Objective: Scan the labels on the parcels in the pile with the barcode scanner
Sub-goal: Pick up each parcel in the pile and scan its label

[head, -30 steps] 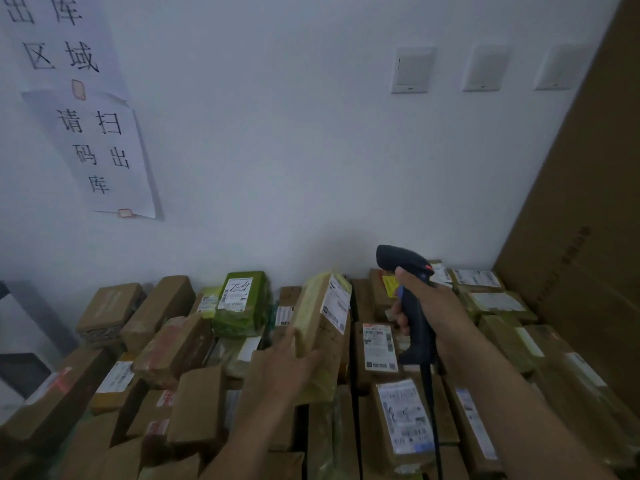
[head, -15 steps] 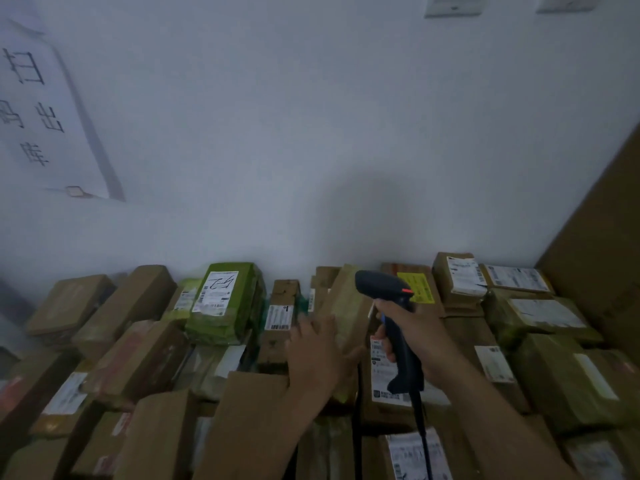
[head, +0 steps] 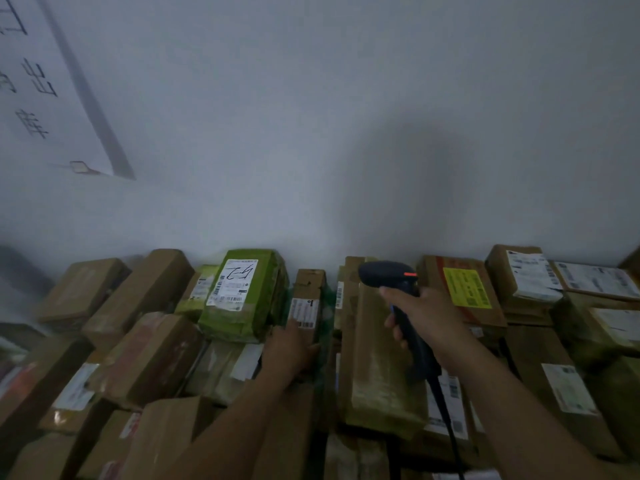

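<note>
The narrow brown parcel [head: 309,285] lies straight ahead of the left hand [head: 289,348], long axis running toward the wall, white label [head: 304,312] up, just past the fingertips. That hand touches its near end, but blur hides whether the fingers curl. The right hand [head: 420,315], fingers wrapped round the barcode scanner [head: 382,273], hovers just right, the scanner's nose pointing left.

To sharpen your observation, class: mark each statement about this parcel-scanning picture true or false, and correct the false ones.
1. The right hand grips the barcode scanner. True.
2. The green parcel bears a white label with handwriting. True.
3. The left hand touches the green parcel. False: it touches the narrow brown parcel beside it.
4. The yellow label sits on a green parcel. False: its parcel is brown.
</note>
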### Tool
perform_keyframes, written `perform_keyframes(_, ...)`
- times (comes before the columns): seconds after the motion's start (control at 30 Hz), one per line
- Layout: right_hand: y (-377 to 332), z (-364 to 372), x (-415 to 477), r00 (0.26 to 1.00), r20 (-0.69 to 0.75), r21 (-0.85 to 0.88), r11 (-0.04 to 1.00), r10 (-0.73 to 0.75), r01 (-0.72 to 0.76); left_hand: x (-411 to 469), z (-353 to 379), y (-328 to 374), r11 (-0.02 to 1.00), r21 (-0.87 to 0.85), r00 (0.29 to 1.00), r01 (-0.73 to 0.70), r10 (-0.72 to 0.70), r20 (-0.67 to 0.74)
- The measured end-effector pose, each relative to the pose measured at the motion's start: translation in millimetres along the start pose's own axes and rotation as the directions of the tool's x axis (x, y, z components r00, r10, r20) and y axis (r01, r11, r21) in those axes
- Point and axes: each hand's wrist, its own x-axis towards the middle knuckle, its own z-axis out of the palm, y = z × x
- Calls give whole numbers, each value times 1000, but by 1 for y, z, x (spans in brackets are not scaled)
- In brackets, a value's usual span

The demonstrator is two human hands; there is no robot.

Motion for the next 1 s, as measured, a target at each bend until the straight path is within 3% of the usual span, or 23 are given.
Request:
perform_keyframes(0.13, -1, 0, 7, 996, 52, -61, 996, 66, -63, 14, 10, -2, 999, -29, 996, -15, 17, 88)
perform_keyframes(0.27, 0, -1, 7, 994, 83, -85, 994, 71, -64, 21, 12, 2, 994, -36, 986, 103, -98, 135)
perform_keyframes(0.43, -10, -2, -5, 995, 95, -108, 994, 40, -30, 5, -6, 10, 1000, 11, 1000, 24, -24, -2)
perform_keyframes(0.63, -33, -2, -44, 996, 85, 10, 1000, -13, 13, -49, -62, 31, 949, -313, 962, 40, -121, -246)
perform_keyframes(0.73, -44, 2, -76, 995, 78, 124, 991, -63, 53, -101, -89, 44, 860, -493, 938, -131, -53, -343)
perform_keyframes(0.83, -47, 10, -112, 991, 30, 101, 987, -127, 124, -161, -112, 55, 718, -636, 921, -283, 18, -389)
perform_keyframes(1.0, -45, 17, -171, 986, -36, 95, 982, -162, 165, -235, -132, 55, 522, -757, 915, -393, 140, -379)
